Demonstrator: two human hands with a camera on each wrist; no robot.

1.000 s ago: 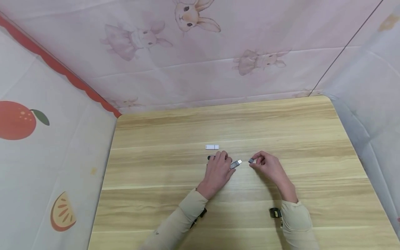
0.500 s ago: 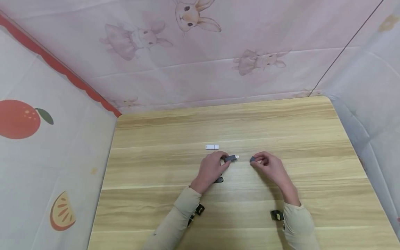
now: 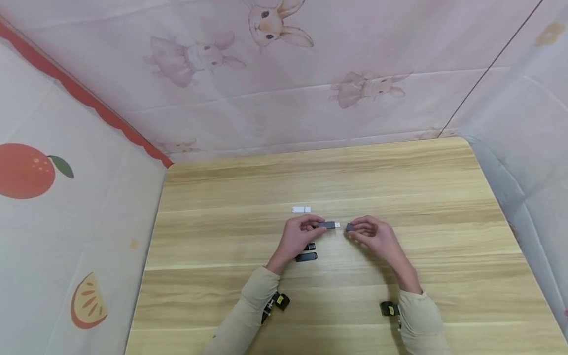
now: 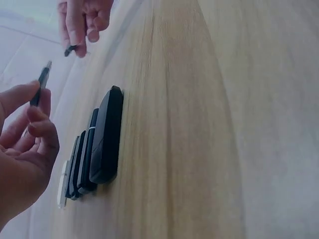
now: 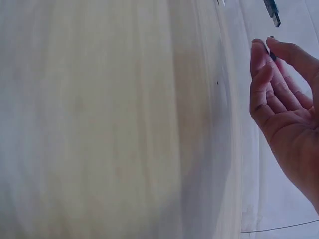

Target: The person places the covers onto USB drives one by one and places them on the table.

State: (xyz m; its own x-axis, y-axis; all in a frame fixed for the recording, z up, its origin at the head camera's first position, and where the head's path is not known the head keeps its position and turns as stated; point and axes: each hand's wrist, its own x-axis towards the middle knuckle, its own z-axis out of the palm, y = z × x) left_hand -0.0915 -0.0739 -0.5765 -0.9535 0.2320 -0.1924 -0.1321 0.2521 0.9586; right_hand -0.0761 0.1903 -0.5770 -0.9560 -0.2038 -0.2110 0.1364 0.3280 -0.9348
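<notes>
My left hand (image 3: 298, 237) pinches a dark grey USB stick (image 3: 327, 225) between thumb and fingers, its metal plug pointing right. A small dark grey cap (image 3: 349, 227) is pinched in the fingertips of my right hand (image 3: 377, 236), a short gap from the plug and roughly in line with it. In the left wrist view the stick (image 4: 44, 82) is held up above the table, tilted toward the cap (image 4: 71, 50). The right wrist view shows the plug end of the stick (image 5: 273, 12) just beyond the cap (image 5: 272, 56).
A white USB stick (image 3: 301, 209) lies on the wooden table (image 3: 222, 222) behind my left hand. Nearer lie a black USB stick (image 3: 312, 246), partly hidden by that hand, and another long dark one (image 3: 306, 257). The left wrist view shows several sticks side by side.
My left hand has drawn back and left, levelling the stick and uncovering the dark sticks under it. My right hand has brought the cap slightly left, closer to the plug.
</notes>
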